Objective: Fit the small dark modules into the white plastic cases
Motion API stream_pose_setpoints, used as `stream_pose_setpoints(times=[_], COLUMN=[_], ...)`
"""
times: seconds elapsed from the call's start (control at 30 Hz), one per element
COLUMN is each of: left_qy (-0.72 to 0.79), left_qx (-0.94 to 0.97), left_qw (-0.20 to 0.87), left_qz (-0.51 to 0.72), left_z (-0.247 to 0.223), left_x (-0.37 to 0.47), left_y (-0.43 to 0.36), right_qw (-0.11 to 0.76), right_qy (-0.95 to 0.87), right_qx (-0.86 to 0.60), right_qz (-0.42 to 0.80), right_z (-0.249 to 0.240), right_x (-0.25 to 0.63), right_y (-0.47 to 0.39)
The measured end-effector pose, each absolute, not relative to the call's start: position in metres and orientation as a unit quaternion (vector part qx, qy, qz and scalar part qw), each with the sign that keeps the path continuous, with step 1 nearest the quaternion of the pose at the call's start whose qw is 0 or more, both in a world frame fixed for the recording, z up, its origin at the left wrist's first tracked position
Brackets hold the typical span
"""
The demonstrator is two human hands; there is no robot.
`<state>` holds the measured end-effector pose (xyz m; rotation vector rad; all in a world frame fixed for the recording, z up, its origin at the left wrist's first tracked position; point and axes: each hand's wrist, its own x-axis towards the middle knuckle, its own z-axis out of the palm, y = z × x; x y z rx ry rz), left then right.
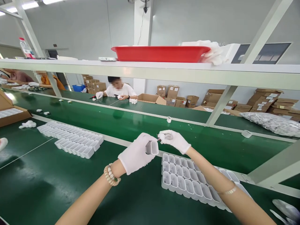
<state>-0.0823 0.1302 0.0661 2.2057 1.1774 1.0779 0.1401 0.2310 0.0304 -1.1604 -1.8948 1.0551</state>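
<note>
My left hand (138, 153), in a white glove with a bead bracelet at the wrist, grips a white rectangular cup (154, 148) whose open end faces right. Close to its right, my right hand (174, 140), also gloved, pinches a small white part with dark bits (160, 137) between its fingertips. Beneath my right forearm stand several rows of white cups (180, 182), open tops up. Another block of white cups (77, 140) sits to the left on the green table (53, 181).
A shelf (150, 69) with a red tray (161, 53) spans above the table. A slanted post (220, 106) rises at right. Across the table a person (119, 89) works. An open carton (14, 115) is at far left, near a crumpled white glove (27, 124).
</note>
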Motion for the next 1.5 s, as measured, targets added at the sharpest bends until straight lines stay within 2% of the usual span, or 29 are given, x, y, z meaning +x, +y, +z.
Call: stream_pose_setpoints(times=[0.2, 0.43, 0.8, 1.1, 1.27, 1.5], left_qy=[0.385, 0.327, 0.318, 0.325, 0.333, 0.350], left_qx=[0.848, 0.870, 0.874, 0.877, 0.874, 0.867], left_qw=[0.055, -0.028, -0.042, -0.039, -0.023, 0.023], left_qz=[0.359, 0.367, 0.365, 0.352, 0.353, 0.355], left_z=[0.081, 0.082, 0.082, 0.082, 0.077, 0.073], left_x=[-0.079, -0.075, -0.074, -0.073, -0.075, -0.072], left_y=[0.102, 0.088, 0.089, 0.086, 0.084, 0.080], right_qw=[0.450, 0.424, 0.403, 0.337, 0.342, 0.324], right_qy=[-0.700, -0.723, -0.757, -0.802, -0.807, -0.803], right_qx=[-0.423, -0.429, -0.447, -0.436, -0.436, -0.424], right_qz=[0.358, 0.336, 0.255, 0.232, 0.205, 0.264], right_z=[0.066, 0.074, 0.073, 0.085, 0.083, 0.084], right_x=[0.158, 0.147, 0.145, 0.141, 0.141, 0.135], right_y=[0.127, 0.092, 0.086, 0.080, 0.080, 0.081])
